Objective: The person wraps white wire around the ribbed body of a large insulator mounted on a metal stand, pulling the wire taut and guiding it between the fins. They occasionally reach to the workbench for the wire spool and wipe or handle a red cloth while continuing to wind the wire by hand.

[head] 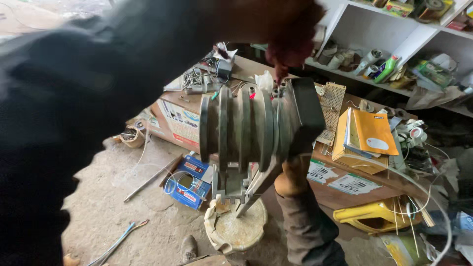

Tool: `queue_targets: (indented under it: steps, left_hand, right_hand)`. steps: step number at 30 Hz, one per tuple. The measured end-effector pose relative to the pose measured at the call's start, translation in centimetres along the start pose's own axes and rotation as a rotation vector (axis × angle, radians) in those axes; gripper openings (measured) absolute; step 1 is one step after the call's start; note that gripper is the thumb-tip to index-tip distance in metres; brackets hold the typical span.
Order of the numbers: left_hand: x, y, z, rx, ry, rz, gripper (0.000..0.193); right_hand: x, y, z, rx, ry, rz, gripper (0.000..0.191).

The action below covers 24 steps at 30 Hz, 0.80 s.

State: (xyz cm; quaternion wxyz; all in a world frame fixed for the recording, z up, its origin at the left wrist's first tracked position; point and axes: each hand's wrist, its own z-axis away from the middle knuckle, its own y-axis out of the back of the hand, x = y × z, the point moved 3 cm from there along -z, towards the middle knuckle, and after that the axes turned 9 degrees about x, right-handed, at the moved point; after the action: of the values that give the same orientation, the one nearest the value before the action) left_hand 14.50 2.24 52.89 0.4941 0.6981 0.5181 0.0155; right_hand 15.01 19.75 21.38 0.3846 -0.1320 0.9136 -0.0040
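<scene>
The left hand [290, 37] pinches something small (too blurred to name) just above the finned grey motor housing [251, 130], which the right hand [293, 180] grips from below.

A wide, loose black sleeve [74, 98] covers the left arm above the finned motor [246, 128]; the right arm below it wears a grey-brown sleeve [308, 231]

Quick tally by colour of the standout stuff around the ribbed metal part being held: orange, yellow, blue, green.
Orange notebook: 1
Yellow plastic casing: 1
Blue box: 1
Green bottle: 1
Grey ribbed metal part, with the left hand on top and the right hand below: 1
Total: 5
</scene>
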Motion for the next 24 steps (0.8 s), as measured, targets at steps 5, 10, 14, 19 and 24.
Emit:
queue_targets:
  steps: [5,10,14,19,24]
  left_hand:
    - [5.2,-23.8,15.6,-0.397,0.508,0.362,0.048]
    - [25.4,-30.6,27.0,-0.109,1.082,1.269,0.032]
    - [33.5,-26.3,29.7,-0.629,0.943,0.677,0.023]
    - [31.5,-25.5,30.6,-0.503,0.852,0.695,0.017]
    - [27.7,-31.2,32.2,-0.118,1.243,0.88,0.022]
  right_hand:
    - [0.9,2.2,2.8,0.075,-0.366,-0.463,0.04]
    - [2.8,5.1,2.3,0.243,-0.274,-0.38,0.031]
    - [4.4,6.7,2.1,0.291,0.059,0.042,0.025]
    - [7.7,4.5,0.2,0.234,0.387,0.403,0.013]
    - [6.8,2.2,0.1,0.22,0.563,0.456,0.024]
